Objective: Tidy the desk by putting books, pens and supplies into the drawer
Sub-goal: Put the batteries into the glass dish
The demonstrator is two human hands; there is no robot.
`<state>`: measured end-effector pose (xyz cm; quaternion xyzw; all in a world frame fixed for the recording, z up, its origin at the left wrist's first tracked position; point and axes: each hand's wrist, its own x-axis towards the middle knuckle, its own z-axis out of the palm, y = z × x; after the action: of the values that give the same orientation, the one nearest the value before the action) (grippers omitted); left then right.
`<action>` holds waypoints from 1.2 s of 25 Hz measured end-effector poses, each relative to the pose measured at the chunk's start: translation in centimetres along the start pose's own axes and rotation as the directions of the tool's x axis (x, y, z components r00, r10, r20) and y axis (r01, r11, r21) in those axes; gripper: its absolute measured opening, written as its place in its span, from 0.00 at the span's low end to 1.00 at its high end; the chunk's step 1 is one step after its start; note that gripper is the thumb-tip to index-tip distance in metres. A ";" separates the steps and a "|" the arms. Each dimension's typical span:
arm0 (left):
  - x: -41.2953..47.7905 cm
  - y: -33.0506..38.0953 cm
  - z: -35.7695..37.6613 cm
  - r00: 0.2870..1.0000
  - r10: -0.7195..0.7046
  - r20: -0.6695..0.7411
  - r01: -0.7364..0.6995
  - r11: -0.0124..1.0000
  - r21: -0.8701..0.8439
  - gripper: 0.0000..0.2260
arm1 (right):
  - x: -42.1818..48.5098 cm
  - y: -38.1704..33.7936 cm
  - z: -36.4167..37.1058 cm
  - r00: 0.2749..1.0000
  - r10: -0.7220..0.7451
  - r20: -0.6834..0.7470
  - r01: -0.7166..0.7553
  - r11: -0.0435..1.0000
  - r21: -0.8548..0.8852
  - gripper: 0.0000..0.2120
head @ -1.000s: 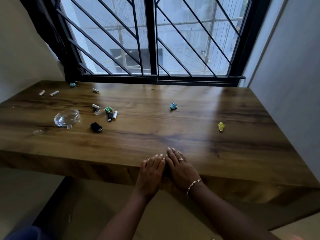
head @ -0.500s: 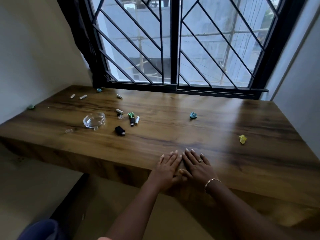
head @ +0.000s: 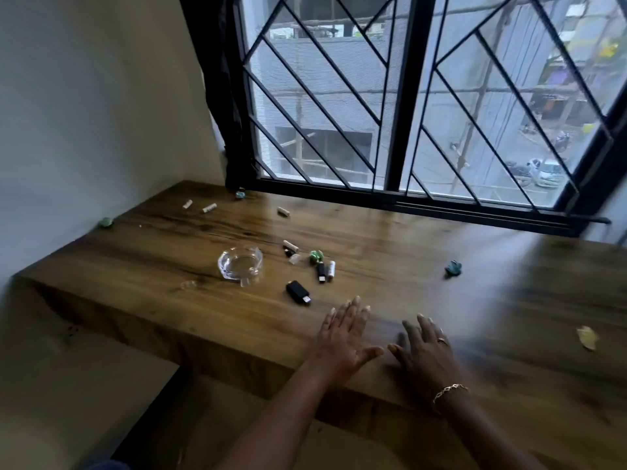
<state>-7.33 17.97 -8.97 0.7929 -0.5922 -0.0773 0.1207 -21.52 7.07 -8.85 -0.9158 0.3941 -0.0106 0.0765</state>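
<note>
**Nearest piece lies ahead and left, closest to the left hand**

A small black stick [head: 298, 292], shaped like a USB plug, lies flat on the wooden desk [head: 163, 262], a short way in from the front edge. Its long axis runs diagonally, with the dark body towards the far left and the pale metal tip towards the near right, so the tip points roughly at the left hand [head: 342, 337]. That hand sits just beyond the tip and is clearly the nearer one. The right hand [head: 425, 349] is farther right and would have to cross over to reach the stick.

Both hands are empty, with fingers straight and spread, palms down near the front edge. They are apart, thumbs angled towards each other with a gap between. Blur hides whether the palms rest on the wood or hover just above it.

Behind the stick are a glass ashtray [head: 241, 264] to the left and a loose cluster [head: 319, 262] of small tubes and a green crumple to the right. A teal crumple [head: 453, 268] lies farther right, and a yellow scrap [head: 587, 337] lies well out to the right. Several white cylinders [head: 209, 207] sit near the back wall.

No drawer, books or pens are in view. A short forward reach by the left hand, closing across the stick's narrow width, looks like the likely opening move.
</note>
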 end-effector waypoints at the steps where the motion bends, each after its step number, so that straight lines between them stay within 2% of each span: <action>1: 0.0 -1.6 -0.5 0.999 -0.024 -0.021 0.024 1.000 -0.008 0.51 | 0.9 -1.3 0.0 1.000 0.003 -0.012 -0.003 1.000 0.026 0.59; 3: -0.1 -4.4 -1.6 0.997 -0.064 -0.047 0.063 0.998 -0.023 0.50 | 2.5 -3.9 -0.3 1.000 -0.003 0.003 0.003 0.997 0.071 0.55; 6: -0.3 -8.3 -3.2 0.992 -0.113 -0.051 0.112 0.994 -0.017 0.53 | 4.9 -7.6 -0.3 0.999 -0.037 0.004 0.036 0.998 0.048 0.34; 7: -0.4 -9.6 -3.6 0.990 -0.124 -0.060 0.124 0.992 -0.013 0.55 | 5.7 -8.7 -0.4 0.999 -0.042 -0.002 0.042 0.997 0.060 0.31; 15: -1.0 -17.9 -5.0 0.959 -0.241 -0.147 0.238 0.971 -0.038 0.57 | 10.1 -16.4 -0.4 0.986 -0.147 -0.083 0.161 0.966 0.202 0.30; 23: 0.6 -24.2 -7.9 0.901 -0.340 -0.271 0.330 0.940 -0.081 0.55 | 18.1 -20.6 -0.6 0.956 -0.232 -0.177 0.273 0.926 0.262 0.21; 27: 2.0 -26.8 -8.7 0.886 -0.414 -0.209 0.390 0.909 -0.148 0.56 | 23.5 -21.8 -0.5 0.965 -0.199 -0.168 0.236 0.942 0.238 0.13; 30: 2.9 -27.8 -8.9 0.907 -0.403 -0.125 0.377 0.907 -0.188 0.54 | 26.8 -22.5 0.0 0.976 -0.191 -0.106 0.207 0.964 0.167 0.12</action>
<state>21.47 23.54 -8.22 0.8868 -0.4017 -0.0828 0.2132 13.10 2.94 -6.60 -0.9390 0.3005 -0.0940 0.1383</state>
